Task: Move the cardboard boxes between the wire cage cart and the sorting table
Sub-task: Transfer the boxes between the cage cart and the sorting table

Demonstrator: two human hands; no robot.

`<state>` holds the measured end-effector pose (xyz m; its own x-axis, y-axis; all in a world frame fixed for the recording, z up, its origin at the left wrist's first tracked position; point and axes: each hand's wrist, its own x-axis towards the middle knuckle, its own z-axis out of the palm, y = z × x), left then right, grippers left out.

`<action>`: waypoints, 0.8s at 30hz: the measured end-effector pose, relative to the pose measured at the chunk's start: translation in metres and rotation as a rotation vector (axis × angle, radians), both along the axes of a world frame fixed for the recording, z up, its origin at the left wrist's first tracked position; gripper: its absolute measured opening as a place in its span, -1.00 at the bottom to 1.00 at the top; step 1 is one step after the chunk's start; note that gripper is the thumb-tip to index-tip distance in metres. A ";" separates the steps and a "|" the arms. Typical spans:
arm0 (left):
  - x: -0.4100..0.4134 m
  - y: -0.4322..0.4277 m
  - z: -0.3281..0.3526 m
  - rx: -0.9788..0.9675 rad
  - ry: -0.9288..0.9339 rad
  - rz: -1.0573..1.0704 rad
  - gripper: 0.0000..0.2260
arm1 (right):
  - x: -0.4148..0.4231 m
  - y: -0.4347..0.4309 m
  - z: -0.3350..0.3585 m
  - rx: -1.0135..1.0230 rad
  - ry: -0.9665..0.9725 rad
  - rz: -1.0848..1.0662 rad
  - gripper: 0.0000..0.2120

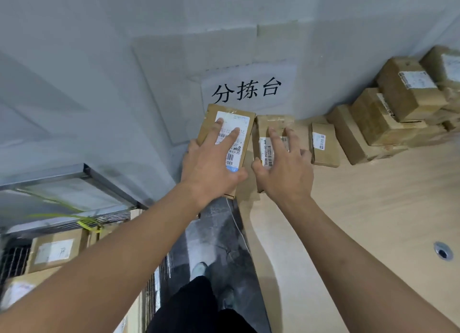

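Note:
My left hand point(211, 166) holds a flat cardboard box point(214, 118) with a white shipping label at the far left end of the wooden sorting table point(373, 208); fingers lie over its top and the thumb wraps its near edge. My right hand point(286, 166) rests with spread fingers on a second labelled box point(271, 122) just to the right of the first. The wire cage cart point(74, 223) stands at lower left with several boxes point(54, 250) inside.
More boxes line the table's back edge: a small one point(324, 143) and a stacked pile point(398, 108) at the right. A paper sign point(249, 89) hangs on the grey wall. A cable hole point(443, 252) sits in the tabletop. My legs stand on dark floor point(214, 233).

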<state>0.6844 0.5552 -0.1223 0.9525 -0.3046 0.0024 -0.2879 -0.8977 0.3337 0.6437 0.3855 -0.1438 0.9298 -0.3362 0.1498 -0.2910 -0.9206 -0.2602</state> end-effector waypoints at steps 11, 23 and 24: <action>-0.061 0.108 0.022 0.023 -0.062 0.219 -0.16 | -0.023 0.102 0.034 0.000 -0.068 0.207 -0.29; -0.132 0.249 0.041 0.024 -0.089 0.480 -0.17 | -0.051 0.254 0.068 -0.006 -0.072 0.471 -0.30; -0.137 0.260 0.042 0.027 -0.092 0.505 -0.17 | -0.052 0.264 0.069 -0.005 -0.084 0.500 -0.31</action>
<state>0.5478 0.8148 -0.0808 0.9771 0.1920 0.0915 0.1564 -0.9404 0.3021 0.5918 0.6496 -0.0749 0.9615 0.1483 0.2313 0.2078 -0.9433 -0.2588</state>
